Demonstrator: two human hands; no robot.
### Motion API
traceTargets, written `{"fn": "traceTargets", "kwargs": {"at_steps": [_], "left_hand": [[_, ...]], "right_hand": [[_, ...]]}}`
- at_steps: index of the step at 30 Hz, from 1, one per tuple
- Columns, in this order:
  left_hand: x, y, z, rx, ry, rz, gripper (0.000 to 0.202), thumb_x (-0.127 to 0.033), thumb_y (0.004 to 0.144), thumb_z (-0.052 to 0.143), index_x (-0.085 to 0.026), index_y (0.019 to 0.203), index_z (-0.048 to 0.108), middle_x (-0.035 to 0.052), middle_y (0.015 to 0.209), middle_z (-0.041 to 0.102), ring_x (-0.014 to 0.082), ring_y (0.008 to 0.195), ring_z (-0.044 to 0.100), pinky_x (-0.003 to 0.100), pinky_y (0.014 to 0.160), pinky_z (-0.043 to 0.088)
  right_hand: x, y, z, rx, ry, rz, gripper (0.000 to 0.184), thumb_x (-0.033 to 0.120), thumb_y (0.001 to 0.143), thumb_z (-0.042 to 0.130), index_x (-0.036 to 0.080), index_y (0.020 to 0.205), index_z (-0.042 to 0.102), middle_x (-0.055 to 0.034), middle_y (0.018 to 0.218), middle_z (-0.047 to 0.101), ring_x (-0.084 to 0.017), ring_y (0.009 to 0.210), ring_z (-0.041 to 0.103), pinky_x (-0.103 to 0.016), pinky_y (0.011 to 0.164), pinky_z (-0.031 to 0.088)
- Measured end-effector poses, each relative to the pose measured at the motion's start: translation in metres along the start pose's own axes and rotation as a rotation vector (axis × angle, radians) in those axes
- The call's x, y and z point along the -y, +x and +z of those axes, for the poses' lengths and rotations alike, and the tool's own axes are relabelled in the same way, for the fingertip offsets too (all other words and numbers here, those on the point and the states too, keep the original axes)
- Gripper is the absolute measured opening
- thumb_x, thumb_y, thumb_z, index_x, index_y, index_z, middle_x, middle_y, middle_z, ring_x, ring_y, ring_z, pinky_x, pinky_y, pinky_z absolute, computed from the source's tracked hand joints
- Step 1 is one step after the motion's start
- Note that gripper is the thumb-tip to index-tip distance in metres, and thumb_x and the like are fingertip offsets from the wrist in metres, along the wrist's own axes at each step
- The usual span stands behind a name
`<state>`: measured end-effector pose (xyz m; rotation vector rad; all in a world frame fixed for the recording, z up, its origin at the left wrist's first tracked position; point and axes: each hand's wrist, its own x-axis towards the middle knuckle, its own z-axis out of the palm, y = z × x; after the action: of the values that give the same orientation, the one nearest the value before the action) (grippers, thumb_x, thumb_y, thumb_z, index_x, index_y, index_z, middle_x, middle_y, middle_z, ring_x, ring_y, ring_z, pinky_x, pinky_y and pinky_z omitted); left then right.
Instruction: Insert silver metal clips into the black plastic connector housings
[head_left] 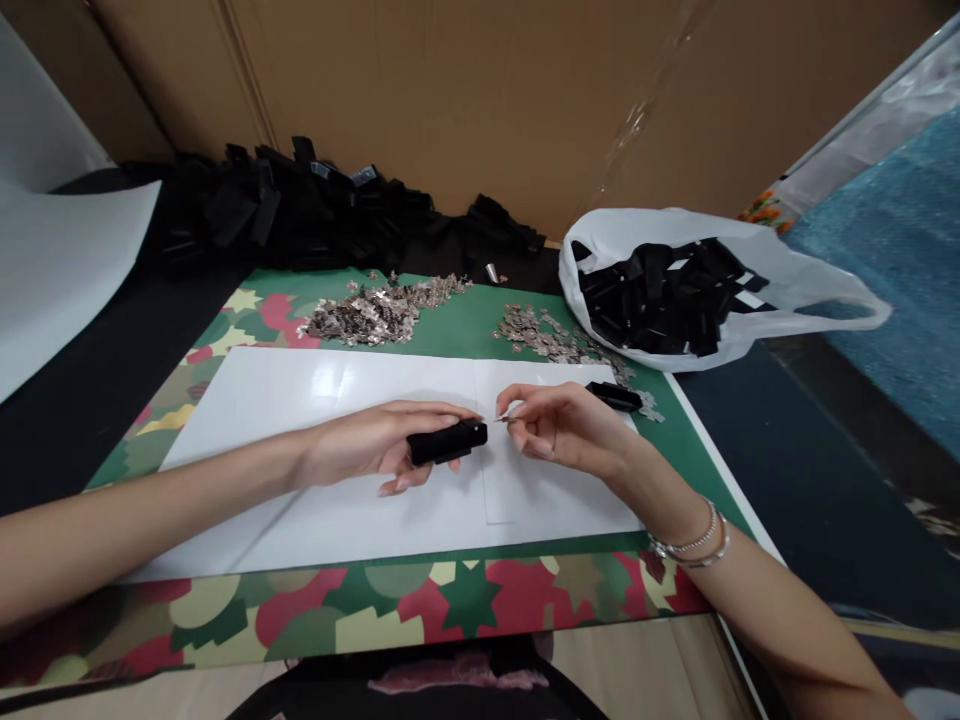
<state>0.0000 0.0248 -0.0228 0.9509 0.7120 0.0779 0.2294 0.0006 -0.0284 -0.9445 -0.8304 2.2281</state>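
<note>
My left hand point(390, 440) is closed around a small black plastic case point(448, 441), its end pointing to the right. Just right of that end, my right hand point(559, 425) pinches a small thin metal piece point(511, 419) between thumb and fingertips. The metal piece and the case are a short gap apart. Both hands are above a white sheet point(360, 520). Beside my right wrist lies another black case point(615, 396). Small metal pieces form a heap point(367, 315) behind my left hand and a looser scatter point(547, 335) behind my right.
Many black cases are piled point(300, 210) along the back against a cardboard wall point(450, 100). A white plastic bag point(795, 330) at the back right holds more black cases. A small silvery cone-shaped thing point(492, 272) stands behind the metal pieces. Patterned paper point(450, 605) covers the table's front edge.
</note>
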Motion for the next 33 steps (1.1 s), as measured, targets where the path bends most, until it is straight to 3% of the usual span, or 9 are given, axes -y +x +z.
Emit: {"fn": "traceTargets", "kwargs": {"at_steps": [11,16,19,23,26,33], "left_hand": [[-0.002,0.001,0.000,-0.019,-0.041,-0.016,0.031,-0.029,0.092,0.043,-0.020,0.121,0.050,0.0016,0.078,0.062,0.0052,0.041,0.045,0.017,0.034,0.036],[0.003,0.002,-0.004,-0.001,-0.114,0.009,0.029,-0.029,0.091,0.045,-0.018,0.117,0.054,0.0033,0.083,0.064,0.0054,0.043,0.047,0.019,0.037,0.036],[0.008,0.003,-0.006,0.025,-0.235,0.076,0.026,-0.027,0.091,0.047,-0.016,0.112,0.057,0.0065,0.096,0.065,0.0066,0.053,0.054,0.020,0.045,0.040],[0.015,0.003,-0.006,0.126,-0.406,0.172,0.021,-0.022,0.087,0.055,-0.011,0.105,0.061,0.0091,0.102,0.064,0.0129,0.073,0.063,0.025,0.068,0.048],[0.017,0.002,-0.003,0.177,-0.454,0.190,0.021,-0.018,0.085,0.058,-0.010,0.104,0.061,0.0086,0.098,0.065,0.0184,0.084,0.066,0.030,0.079,0.049],[0.019,0.003,0.001,0.234,-0.467,0.166,0.026,-0.020,0.089,0.053,-0.011,0.114,0.056,0.0079,0.100,0.065,0.0235,0.096,0.065,0.032,0.087,0.048]], "right_hand": [[0.002,-0.002,0.001,-0.147,-0.033,-0.111,0.013,0.020,0.074,0.061,0.011,0.078,0.070,-0.0093,0.082,0.072,-0.012,0.060,0.065,-0.022,0.060,0.054],[-0.003,0.001,0.006,-0.250,-0.228,-0.229,0.014,0.027,0.073,0.068,0.013,0.075,0.069,-0.0067,0.075,0.071,-0.010,0.051,0.062,-0.019,0.046,0.048],[-0.009,0.002,0.012,-0.380,-0.332,-0.384,0.018,0.031,0.074,0.068,0.014,0.077,0.069,-0.0017,0.056,0.065,-0.006,0.038,0.051,-0.017,0.036,0.036],[-0.017,0.002,0.020,-0.508,-0.454,-0.560,0.018,0.032,0.076,0.067,0.016,0.082,0.071,0.0048,0.041,0.052,-0.003,0.035,0.037,-0.017,0.036,0.027],[-0.022,0.002,0.025,-0.538,-0.561,-0.597,0.018,0.032,0.077,0.066,0.016,0.082,0.072,0.0059,0.041,0.048,-0.003,0.038,0.035,-0.018,0.038,0.026],[-0.031,0.006,0.031,-0.719,-0.835,-0.677,0.020,0.029,0.079,0.062,0.012,0.081,0.072,0.0057,0.042,0.046,-0.004,0.039,0.037,-0.019,0.041,0.032]]}}
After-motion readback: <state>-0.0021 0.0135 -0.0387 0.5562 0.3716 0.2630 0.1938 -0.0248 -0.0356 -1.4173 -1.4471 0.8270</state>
